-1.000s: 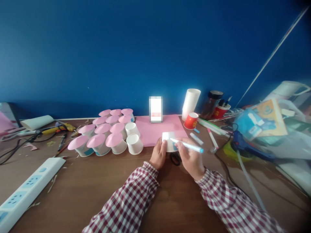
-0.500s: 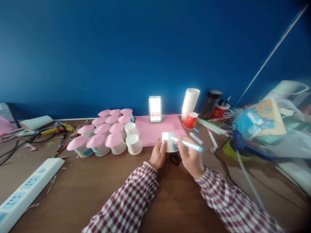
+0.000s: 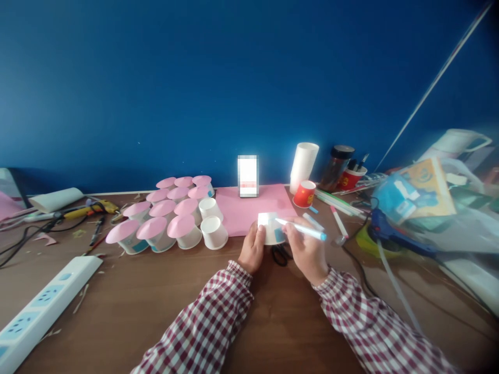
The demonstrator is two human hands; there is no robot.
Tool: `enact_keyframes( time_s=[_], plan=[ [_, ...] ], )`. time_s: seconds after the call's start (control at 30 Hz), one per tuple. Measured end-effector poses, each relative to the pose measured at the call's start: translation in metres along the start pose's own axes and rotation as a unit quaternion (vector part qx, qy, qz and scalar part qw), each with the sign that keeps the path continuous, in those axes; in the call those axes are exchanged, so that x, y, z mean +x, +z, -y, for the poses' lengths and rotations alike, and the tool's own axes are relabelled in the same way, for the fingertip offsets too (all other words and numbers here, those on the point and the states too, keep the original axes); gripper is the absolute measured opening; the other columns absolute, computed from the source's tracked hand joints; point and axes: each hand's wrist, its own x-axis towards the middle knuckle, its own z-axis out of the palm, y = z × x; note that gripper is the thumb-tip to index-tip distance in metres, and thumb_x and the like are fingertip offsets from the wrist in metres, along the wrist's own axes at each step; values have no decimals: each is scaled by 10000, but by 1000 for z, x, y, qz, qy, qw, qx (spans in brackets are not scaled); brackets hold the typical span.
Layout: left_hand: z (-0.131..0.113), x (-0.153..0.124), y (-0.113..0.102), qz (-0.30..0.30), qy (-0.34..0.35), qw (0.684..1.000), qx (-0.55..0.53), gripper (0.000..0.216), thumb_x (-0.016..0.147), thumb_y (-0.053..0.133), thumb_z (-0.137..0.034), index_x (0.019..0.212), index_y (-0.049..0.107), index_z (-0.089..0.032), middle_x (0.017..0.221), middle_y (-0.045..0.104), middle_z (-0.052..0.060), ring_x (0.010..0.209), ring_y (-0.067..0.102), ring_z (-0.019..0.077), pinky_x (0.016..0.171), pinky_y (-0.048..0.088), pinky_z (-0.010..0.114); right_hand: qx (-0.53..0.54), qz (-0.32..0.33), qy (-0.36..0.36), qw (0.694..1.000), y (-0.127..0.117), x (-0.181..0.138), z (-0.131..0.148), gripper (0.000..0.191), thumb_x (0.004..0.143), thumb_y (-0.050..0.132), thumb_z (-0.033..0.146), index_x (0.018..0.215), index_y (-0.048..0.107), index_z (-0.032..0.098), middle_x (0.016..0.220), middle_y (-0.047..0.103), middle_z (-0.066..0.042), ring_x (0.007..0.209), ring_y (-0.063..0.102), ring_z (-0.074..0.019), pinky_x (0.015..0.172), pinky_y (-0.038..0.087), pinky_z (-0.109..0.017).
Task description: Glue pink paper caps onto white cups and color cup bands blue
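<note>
My left hand (image 3: 252, 248) is closed round the left side of a white paper cup (image 3: 268, 236), its thumb on the cup's wall. A light blue patch shows on the right part of that wall. In my right hand (image 3: 307, 255) is a white marker pen with a light blue end (image 3: 306, 229), pinched between thumb and fingers, its tip at the cup's side. Whether the tip touches the cup, I cannot tell. Two plain white paper cups (image 3: 214, 232) stand to the left, beside several cups with pink cone tops (image 3: 181, 227). Behind my hands lies a pink sheet (image 3: 232, 218).
A phone (image 3: 248, 176) stands at the back. A red paper cup (image 3: 304, 194), stacked white cups (image 3: 304, 162), a dark-lidded jar (image 3: 337, 166) and loose markers (image 3: 340, 222) lie to the right. At far right is a blue glue gun (image 3: 401, 236); at left, a white power strip (image 3: 50, 306).
A little more of the light blue patch shows on the cup. The whole view has shifted very slightly; both hands keep their grips.
</note>
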Motion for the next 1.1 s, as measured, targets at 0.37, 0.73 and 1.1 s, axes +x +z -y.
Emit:
enact_keyframes(
  time_s=[0.37, 0.73, 1.1],
  plan=[
    [3, 0, -1, -3, -2, 1000, 12, 438, 908, 307, -437, 1174, 510, -153, 1139, 579, 93, 1055, 525, 207, 918, 405, 353, -21, 1, -11, 1000, 0, -1, 1, 173, 872, 469, 286, 879, 598, 172, 778, 638, -51, 700, 597, -164, 656, 501, -283],
    [-1, 1, -1, -6, 8, 999, 35, 409, 904, 316, -435, 1116, 526, -154, 1077, 591, 81, 1015, 533, 195, 921, 396, 348, 12, 13, -1, 1000, 1, -4, 2, 188, 880, 459, 302, 938, 587, 178, 802, 643, -56, 714, 620, -168, 658, 522, -285],
    [1, 1, -1, -3, 18, 999, 40, 400, 908, 315, -421, 1114, 521, -147, 1067, 588, 84, 1002, 532, 190, 913, 398, 343, 9, 23, -7, 1000, 3, -4, 2, 199, 885, 451, 305, 927, 596, 175, 802, 651, -54, 731, 631, -162, 676, 530, -281]
  ],
)
